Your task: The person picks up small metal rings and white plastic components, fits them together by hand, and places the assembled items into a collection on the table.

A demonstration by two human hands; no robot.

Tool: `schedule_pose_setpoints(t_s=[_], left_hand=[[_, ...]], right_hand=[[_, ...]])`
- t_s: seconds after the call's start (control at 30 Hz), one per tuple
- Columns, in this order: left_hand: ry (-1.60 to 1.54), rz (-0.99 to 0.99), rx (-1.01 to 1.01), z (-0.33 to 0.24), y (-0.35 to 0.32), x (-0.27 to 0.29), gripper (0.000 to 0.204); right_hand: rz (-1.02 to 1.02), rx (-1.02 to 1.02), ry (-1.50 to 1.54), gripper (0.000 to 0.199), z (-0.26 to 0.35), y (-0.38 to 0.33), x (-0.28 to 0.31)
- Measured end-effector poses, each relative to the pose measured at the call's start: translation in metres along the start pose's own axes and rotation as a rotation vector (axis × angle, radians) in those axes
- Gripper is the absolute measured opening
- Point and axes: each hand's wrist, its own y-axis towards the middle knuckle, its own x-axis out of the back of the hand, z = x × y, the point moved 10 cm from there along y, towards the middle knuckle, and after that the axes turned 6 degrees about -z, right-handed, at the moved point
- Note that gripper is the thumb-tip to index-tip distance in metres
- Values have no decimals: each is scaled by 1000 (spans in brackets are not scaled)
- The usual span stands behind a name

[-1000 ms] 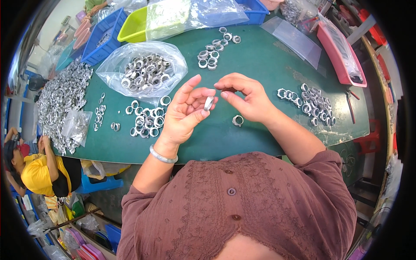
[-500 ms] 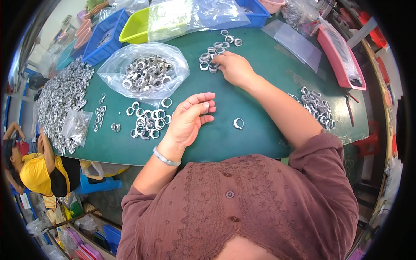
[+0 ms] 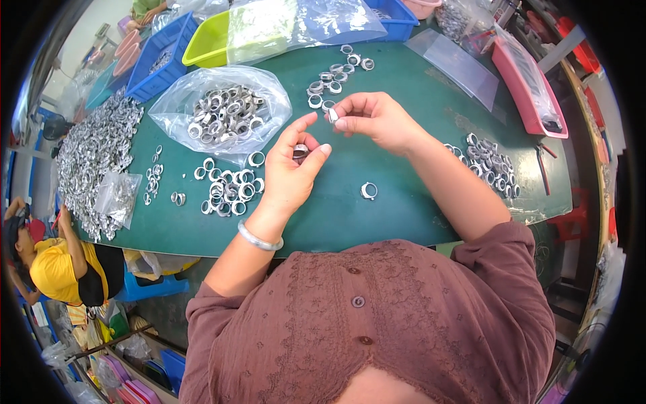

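My left hand (image 3: 291,168), with a pale bangle (image 3: 260,240) at its wrist, is closed on a small metal ring (image 3: 300,152) between thumb and curled fingers. Close to it, my right hand (image 3: 377,121) pinches another metal ring (image 3: 332,116) in thumb and fingertips. Just beyond the right hand lies a loose cluster of rings (image 3: 335,77). A single ring (image 3: 369,191) with small side tabs lies on the table in front of me. Left of my left hand is a heap of similar rings (image 3: 229,191).
An open clear bag (image 3: 269,101) of rings lies at the far left of the green table (image 3: 404,215). A large pile of metal parts (image 3: 101,155) covers the left end. Farther off are a yellow-green bin (image 3: 205,47), a blue bin (image 3: 176,59) and a pink tray (image 3: 518,94). Pliers (image 3: 542,170) lie right.
My right hand has drawn back from the far cluster toward my left hand, bringing a ring. My left hand's fingers have curled up, and a ring now shows in them.
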Motion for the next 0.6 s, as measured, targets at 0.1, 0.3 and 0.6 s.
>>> schedule_pose_setpoints(t_s=[0.1,0.3,0.6], left_hand=[[154,6,-193,-18,1,-4,44],[255,27,-353,-37,-4,-12,38],[-40,59,-155,-18,-2,-12,28]], right_hand=[[23,-67,152,16,6,-17,-13],[41,-46,166,20,7,-30,-16],[70,37,158,18,12,-40,-21]])
